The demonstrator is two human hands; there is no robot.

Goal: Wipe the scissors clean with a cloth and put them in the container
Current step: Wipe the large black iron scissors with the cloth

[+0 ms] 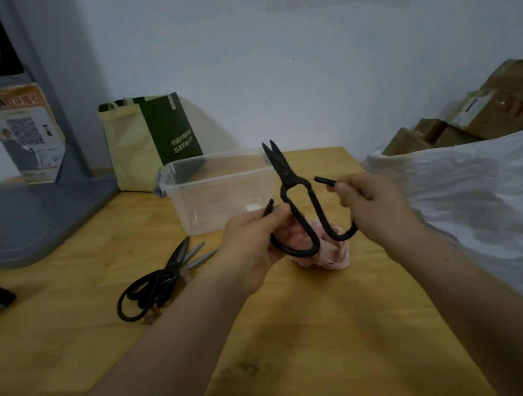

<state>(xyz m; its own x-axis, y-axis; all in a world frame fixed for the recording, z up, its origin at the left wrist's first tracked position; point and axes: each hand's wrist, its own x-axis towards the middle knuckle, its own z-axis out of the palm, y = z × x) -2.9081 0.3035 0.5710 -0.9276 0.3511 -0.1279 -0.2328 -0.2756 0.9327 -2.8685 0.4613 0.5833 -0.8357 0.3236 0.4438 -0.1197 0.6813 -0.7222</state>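
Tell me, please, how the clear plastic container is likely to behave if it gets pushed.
The container looks empty and thin-walled, so it is probably light and would slide on the smooth wooden table. Being low and wide, it seems unlikely to tip. Its walls may flex slightly.

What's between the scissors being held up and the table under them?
In the head view, a crumpled pink cloth shows below the handle loops of the held scissors, on the wooden table.

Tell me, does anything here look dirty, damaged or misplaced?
The wooden table has a dark smudge near its front edge. Other scissors lie in a crossed heap left of the left hand. Nothing seems spilled.
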